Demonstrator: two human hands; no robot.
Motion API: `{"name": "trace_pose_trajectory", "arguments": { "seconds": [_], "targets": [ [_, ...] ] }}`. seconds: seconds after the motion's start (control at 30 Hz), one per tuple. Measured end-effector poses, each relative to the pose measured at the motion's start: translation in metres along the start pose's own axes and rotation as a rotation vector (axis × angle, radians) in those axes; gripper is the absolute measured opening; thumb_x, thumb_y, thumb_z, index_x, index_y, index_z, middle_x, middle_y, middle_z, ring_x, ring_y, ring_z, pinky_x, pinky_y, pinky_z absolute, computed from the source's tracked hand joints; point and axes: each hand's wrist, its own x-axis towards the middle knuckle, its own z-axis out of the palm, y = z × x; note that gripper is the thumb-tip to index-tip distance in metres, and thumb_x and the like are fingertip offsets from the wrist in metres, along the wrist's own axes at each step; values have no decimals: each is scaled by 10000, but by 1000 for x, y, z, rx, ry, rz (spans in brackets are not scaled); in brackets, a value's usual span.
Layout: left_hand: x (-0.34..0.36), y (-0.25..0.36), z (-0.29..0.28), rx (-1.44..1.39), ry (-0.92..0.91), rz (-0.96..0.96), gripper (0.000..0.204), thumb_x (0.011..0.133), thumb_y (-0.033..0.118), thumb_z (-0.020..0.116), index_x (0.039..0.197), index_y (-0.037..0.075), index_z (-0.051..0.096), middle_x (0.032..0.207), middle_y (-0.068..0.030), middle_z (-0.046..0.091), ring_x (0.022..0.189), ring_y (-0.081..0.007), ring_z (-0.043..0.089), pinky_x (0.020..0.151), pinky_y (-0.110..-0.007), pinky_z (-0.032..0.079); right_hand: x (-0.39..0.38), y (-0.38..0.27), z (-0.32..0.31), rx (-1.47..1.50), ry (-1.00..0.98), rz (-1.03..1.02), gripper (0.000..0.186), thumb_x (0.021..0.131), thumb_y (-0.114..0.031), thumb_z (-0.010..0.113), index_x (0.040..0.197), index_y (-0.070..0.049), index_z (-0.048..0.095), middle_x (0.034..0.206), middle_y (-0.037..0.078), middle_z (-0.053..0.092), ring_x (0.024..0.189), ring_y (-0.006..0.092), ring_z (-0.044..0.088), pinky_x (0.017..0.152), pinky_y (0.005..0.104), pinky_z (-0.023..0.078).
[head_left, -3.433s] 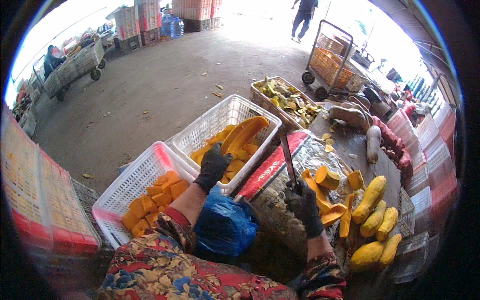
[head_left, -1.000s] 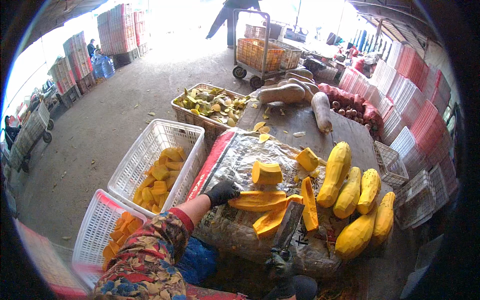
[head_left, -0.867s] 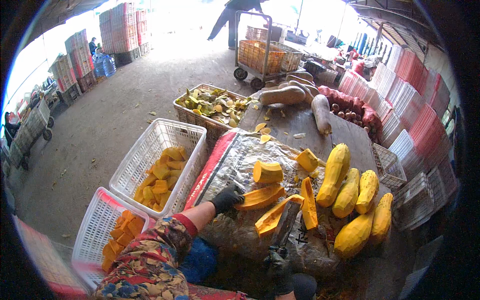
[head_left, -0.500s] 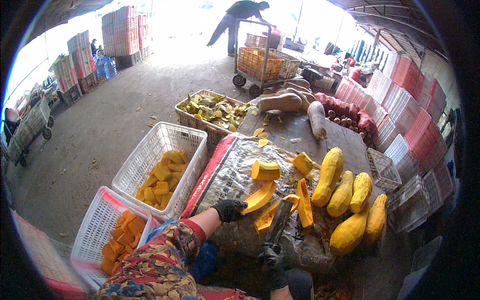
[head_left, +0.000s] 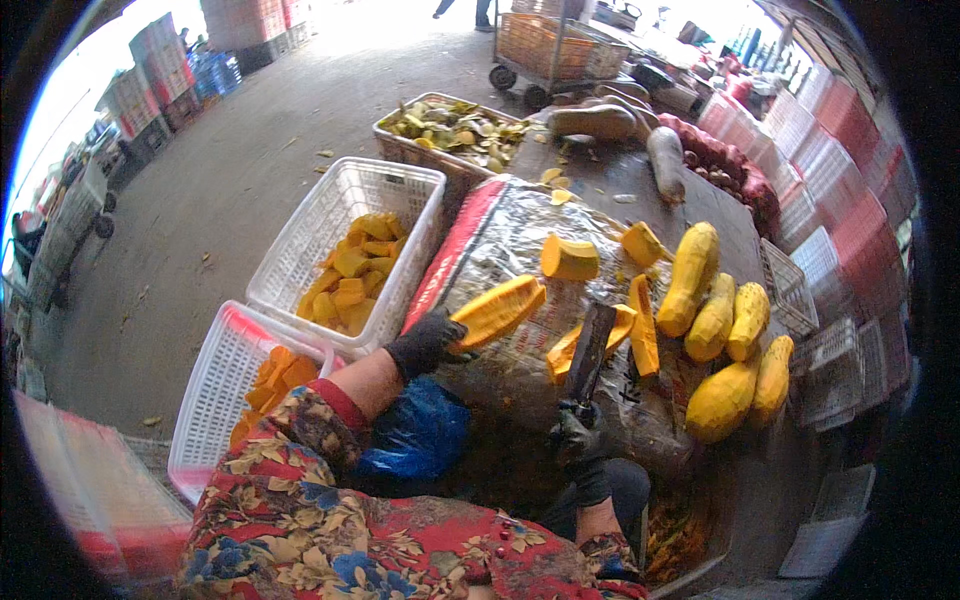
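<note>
My gloved left hand (head_left: 425,345) grips a long hollowed squash piece (head_left: 500,308), lifted at the near left of a printed sack (head_left: 462,235). In my gloved right hand (head_left: 578,432) is a broad dark cleaver (head_left: 590,350), its blade up against another cut piece (head_left: 563,357). A squash strip (head_left: 643,325) and short chunks (head_left: 570,255) lie on the sack. Several peeled yellow squash (head_left: 690,275) are at the right. A white basket (head_left: 432,240) of yellow pieces and another (head_left: 195,410) of orange cubes stand left. A blue bag (head_left: 415,430) is beside my left forearm.
A crate of peels (head_left: 450,130) stands beyond the sack. Whole pale squash (head_left: 665,165) and red mesh sacks (head_left: 755,195) sit on the board. A trolley (head_left: 555,50), a person's legs (head_left: 480,15) and stacked crates (head_left: 830,160) are farther back, with floor (head_left: 180,270) at left.
My left hand has raised the squash piece and drawn it leftward and toward me, away from the others. The cleaver stays in my right hand. The view has shifted and tilted down.
</note>
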Motion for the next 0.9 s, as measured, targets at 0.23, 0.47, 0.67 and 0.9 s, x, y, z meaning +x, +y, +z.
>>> {"name": "trace_pose_trajectory", "arguments": {
  "seconds": [0.23,0.47,0.67,0.9],
  "targets": [
    [-98,-32,-64,-1002,756,-908,261,864,92,592,1116,26,568,824,-143,641,674,-194,663,515,-316,517,41,-59,215,-549,-303,-46,128,916,-110,595,1036,-76,568,688,-19,536,499,103,536,441,257,449],
    [-162,-85,-67,-642,1123,-960,244,863,73,586,1107,66,573,863,-102,642,666,-167,638,532,-299,524,89,-23,378,-721,-771,-432,187,923,-126,547,1100,-64,560,743,-6,557,595,111,579,495,246,473],
    [-193,-79,-75,-790,1153,-1048,228,902,92,545,1129,87,552,968,-77,600,718,-147,626,531,-267,549,127,77,365,-1433,-876,-335,99,783,-153,577,776,-55,591,699,135,584,614,310,600,569,419,483],
    [-188,-93,-67,-987,1438,-834,270,883,91,575,1152,77,551,1010,-61,594,755,-159,625,552,-264,561,126,78,375,-1106,-737,-148,131,842,-162,563,800,-43,531,644,65,540,594,180,568,497,345,436]
  ]
}}
